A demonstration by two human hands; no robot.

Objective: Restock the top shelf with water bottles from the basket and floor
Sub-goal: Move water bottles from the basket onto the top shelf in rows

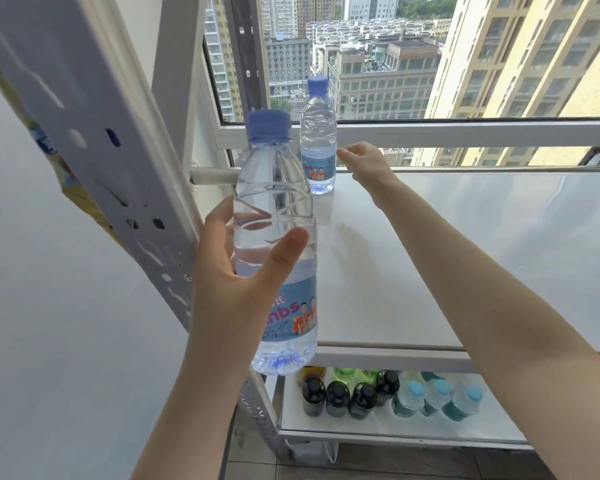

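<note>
My left hand [236, 271] grips a clear water bottle [274, 209] with a blue cap and blue label, holding it upright at the front left corner of the white top shelf [465, 258]. A second, matching water bottle [318, 133] stands upright at the shelf's back left corner. My right hand [364, 161] reaches over the shelf, just right of that standing bottle, its fingers relaxed and holding nothing; whether it touches the bottle I cannot tell.
A grey perforated shelf upright [94, 140] rises at the left. The lower shelf [395, 427] carries several dark-capped bottles [336, 396] and blue-capped bottles [437, 396]. Behind the shelf is a window [430, 57] with a rail [465, 133].
</note>
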